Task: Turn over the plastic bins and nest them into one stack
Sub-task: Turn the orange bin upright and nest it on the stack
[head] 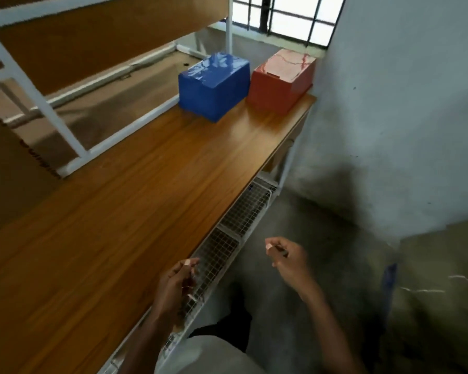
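- The left hand (pixel 177 279) is hanging over the near edge of the table (pixel 125 211), fingers loosely curled and parted, holding nothing and touching nothing that can be made out.
- The right hand (pixel 288 255) is hovering off the table's edge, above the floor (pixel 295 279), fingers bent inward with the thumb and forefinger drawn close; the blur is making it hard to tell whether they are meeting, but no object is showing between them.
- Both forearms are reaching forward from the bottom of the view, well apart from the bins.
- The blue bin (pixel 214 86) is sitting upside down at the far end of the table, its glossy base facing up.
- The red bin (pixel 281 81) is sitting just beside it on the right, also upside down, near the wall (pixel 403 103), with a small gap between the two.
- Two bins are showing: one blue, one red, neither nested.
- Two hands are showing, both bare.
- A wire rack (pixel 227 238) is running under the table's near edge.
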Demonstrator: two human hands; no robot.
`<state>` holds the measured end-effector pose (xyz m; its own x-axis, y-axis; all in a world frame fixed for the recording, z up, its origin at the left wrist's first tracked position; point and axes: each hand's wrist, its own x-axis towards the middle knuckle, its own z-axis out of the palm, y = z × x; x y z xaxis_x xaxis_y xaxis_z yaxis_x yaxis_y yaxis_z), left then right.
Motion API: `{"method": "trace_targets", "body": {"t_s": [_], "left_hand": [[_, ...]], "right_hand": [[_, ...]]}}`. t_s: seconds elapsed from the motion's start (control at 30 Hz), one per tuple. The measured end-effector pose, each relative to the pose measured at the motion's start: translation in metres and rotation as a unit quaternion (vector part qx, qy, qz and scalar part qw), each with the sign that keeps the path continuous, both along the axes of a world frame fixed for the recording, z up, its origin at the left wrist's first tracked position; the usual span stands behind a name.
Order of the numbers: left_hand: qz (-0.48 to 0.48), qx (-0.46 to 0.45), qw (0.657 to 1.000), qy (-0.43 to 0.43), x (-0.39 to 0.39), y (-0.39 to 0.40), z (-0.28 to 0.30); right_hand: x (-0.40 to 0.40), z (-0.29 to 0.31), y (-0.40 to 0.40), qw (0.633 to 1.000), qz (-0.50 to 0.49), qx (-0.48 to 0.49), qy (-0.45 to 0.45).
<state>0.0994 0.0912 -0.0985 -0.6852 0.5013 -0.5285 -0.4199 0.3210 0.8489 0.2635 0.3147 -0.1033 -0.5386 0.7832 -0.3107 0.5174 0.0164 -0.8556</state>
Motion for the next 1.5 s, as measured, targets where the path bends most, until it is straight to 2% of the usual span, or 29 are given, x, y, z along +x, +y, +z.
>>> {"method": "trace_targets", "body": {"t_s": [0.27,0.33,0.53,0.67,0.83,1.03,1.17,1.3,1.5], "left_hand": [[-0.111,0.030,0.992,0.056,-0.081,0.240,0.015],[-0.122,0.023,0.991,0.046,-0.099,0.300,0.022],[-0.156,0.041,0.986,0.049,-0.120,0.432,0.031],[-0.140,0.049,0.986,0.073,-0.138,0.509,0.019],[-0.059,0.021,0.985,0.161,-0.186,0.603,0.023],[0.042,-0.017,0.970,0.239,-0.240,0.686,0.048],[0.081,-0.045,0.959,0.268,-0.258,0.720,0.056],[0.109,-0.065,0.932,0.339,-0.280,0.746,0.066],[0.022,-0.111,0.932,0.345,-0.336,0.763,0.068]], "right_hand": [[-0.043,0.010,0.168,0.996,-0.086,-0.013,0.011],[-0.054,0.008,0.208,0.994,-0.109,-0.016,0.014],[-0.083,0.003,0.317,0.991,-0.129,-0.041,0.020],[-0.111,-0.003,0.411,0.994,-0.097,-0.055,0.007],[-0.161,0.004,0.536,0.995,-0.044,-0.089,0.006],[-0.227,0.016,0.634,0.992,0.011,-0.126,0.011],[-0.263,0.014,0.661,0.981,-0.011,-0.186,0.048],[-0.290,0.000,0.672,0.979,-0.047,-0.189,0.063],[-0.312,0.002,0.667,0.971,-0.023,-0.233,0.041]]}}
